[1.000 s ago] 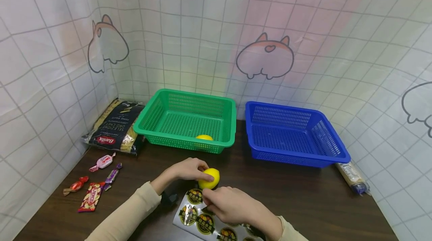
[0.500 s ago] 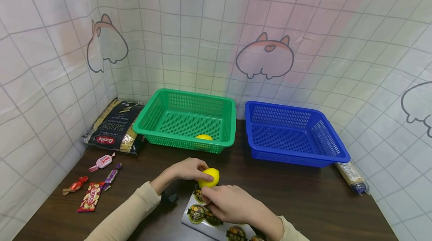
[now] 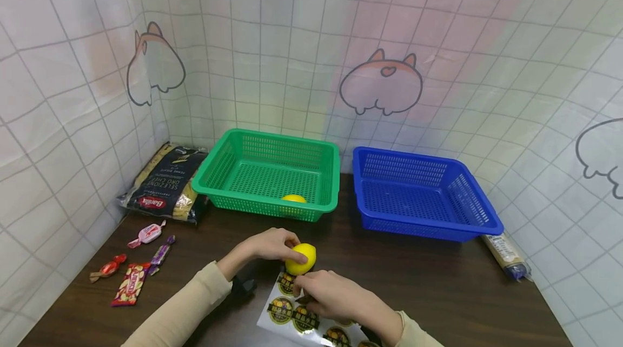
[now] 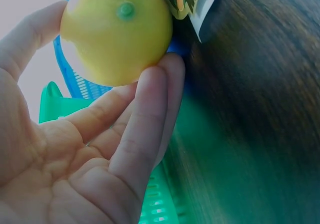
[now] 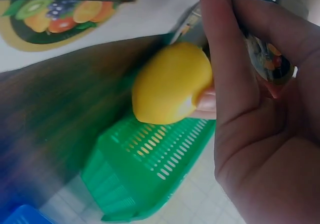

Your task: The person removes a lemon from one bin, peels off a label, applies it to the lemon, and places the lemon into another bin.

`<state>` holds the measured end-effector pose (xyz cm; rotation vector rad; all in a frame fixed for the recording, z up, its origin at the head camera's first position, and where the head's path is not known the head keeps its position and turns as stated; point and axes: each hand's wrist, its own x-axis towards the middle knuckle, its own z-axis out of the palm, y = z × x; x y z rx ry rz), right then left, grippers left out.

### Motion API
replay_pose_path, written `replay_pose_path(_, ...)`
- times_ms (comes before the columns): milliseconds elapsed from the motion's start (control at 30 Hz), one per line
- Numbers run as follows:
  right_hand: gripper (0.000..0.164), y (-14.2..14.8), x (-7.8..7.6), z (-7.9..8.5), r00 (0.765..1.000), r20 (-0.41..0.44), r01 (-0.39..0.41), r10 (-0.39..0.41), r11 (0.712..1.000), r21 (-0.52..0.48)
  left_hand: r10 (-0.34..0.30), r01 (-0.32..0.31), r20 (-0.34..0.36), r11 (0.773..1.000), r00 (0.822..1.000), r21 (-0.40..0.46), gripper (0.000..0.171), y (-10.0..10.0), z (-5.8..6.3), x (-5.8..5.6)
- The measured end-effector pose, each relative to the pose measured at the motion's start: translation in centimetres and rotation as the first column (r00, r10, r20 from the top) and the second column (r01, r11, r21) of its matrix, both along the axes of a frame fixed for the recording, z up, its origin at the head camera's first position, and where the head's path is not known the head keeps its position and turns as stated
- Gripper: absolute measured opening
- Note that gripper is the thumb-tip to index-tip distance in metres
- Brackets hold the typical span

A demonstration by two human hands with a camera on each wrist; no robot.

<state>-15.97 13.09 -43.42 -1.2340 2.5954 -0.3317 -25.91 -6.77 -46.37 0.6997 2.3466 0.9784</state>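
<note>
A lemon (image 3: 301, 259) is held in the fingers of the left hand (image 3: 272, 244), just beyond a sticker sheet (image 3: 270, 326). A fruit sticker (image 3: 304, 299) is pinched by the right hand (image 3: 340, 297). Another lemon (image 3: 294, 198) (partly hidden) is contained in the green basket (image 3: 263, 206).

Left fingers (image 4: 145, 108) curved; right fingers (image 5: 222, 53) pinched

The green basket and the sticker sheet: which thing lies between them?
In the head view, a lemon, held by the left hand, lies between the green basket and the sticker sheet.
</note>
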Motion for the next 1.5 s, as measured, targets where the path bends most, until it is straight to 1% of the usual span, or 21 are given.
replay_pose_path(133,0.013,0.1,-0.1,-0.4,0.997,-0.067,-0.045,0.045,0.999,-0.005,-0.001,0.001,-0.008,1.0,1.0,-0.004,0.052,0.1,0.2,0.0)
replay_pose_path(367,0.019,0.2,0.0,-0.6,0.998,-0.052,-0.043,0.041,0.999,-0.031,-0.003,0.003,0.002,1.0,1.0,-0.005,0.051,0.1,0.2,0.0)
replay_pose_path(500,0.022,0.3,0.1,-0.7,0.997,-0.07,-0.046,0.044,0.999,-0.023,-0.002,0.002,0.002,1.0,1.0,0.0,0.05,0.1,0.2,0.0)
replay_pose_path(600,0.019,0.3,0.1,-0.8,0.995,-0.087,-0.054,0.053,0.998,-0.016,-0.003,0.003,0.001,1.0,1.0,0.002,0.05,0.1,0.3,0.0)
replay_pose_path(733,0.014,0.2,-0.1,-1.0,0.995,-0.076,-0.059,0.058,0.998,-0.009,-0.006,0.006,0.001,1.0,1.0,0.002,0.051,0.1,0.4,0.0)
replay_pose_path(867,0.027,0.3,-0.1,-1.0,0.998,-0.046,-0.051,0.05,0.999,-0.005,-0.01,0.01,0.003,1.0,1.0,0.001,0.05,0.1,0.4,0.0)
replay_pose_path(1000,0.041,0.4,-0.1,-1.1,0.998,-0.036,-0.056,0.056,0.998,-0.009,-0.012,0.012,0.007,1.0,1.0,-0.005,0.051,0.0,0.2,0.0)
replay_pose_path(1100,0.044,0.4,0.0,-1.2,0.997,-0.028,-0.074,0.073,0.997,-0.017,-0.013,0.013,0.008,1.0,1.0,-0.007,0.051,0.0,0.2,0.0)
replay_pose_path(1200,0.042,0.4,0.0,-1.1,0.996,-0.022,-0.092,0.092,0.996,-0.019,-0.015,0.015,0.005,1.0,1.0,-0.003,0.051,0.0,0.2,-0.1)
replay_pose_path(1267,0.038,0.4,-0.1,-1.0,0.995,-0.03,-0.096,0.096,0.995,0.001,-0.018,0.018,0.002,1.0,1.0,-0.002,0.051,0.0,0.2,-0.1)
replay_pose_path(1433,0.032,0.4,-0.1,-1.0,0.996,-0.042,-0.075,0.078,0.995,0.062,-0.022,0.022,0.002,1.0,1.0,-0.005,0.052,0.0,0.1,-0.1)
replay_pose_path(1500,0.029,0.4,-0.2,-1.1,0.996,-0.049,-0.069,0.072,0.995,0.067,-0.02,0.02,0.003,1.0,1.0,-0.005,0.052,0.0,0.1,-0.1)
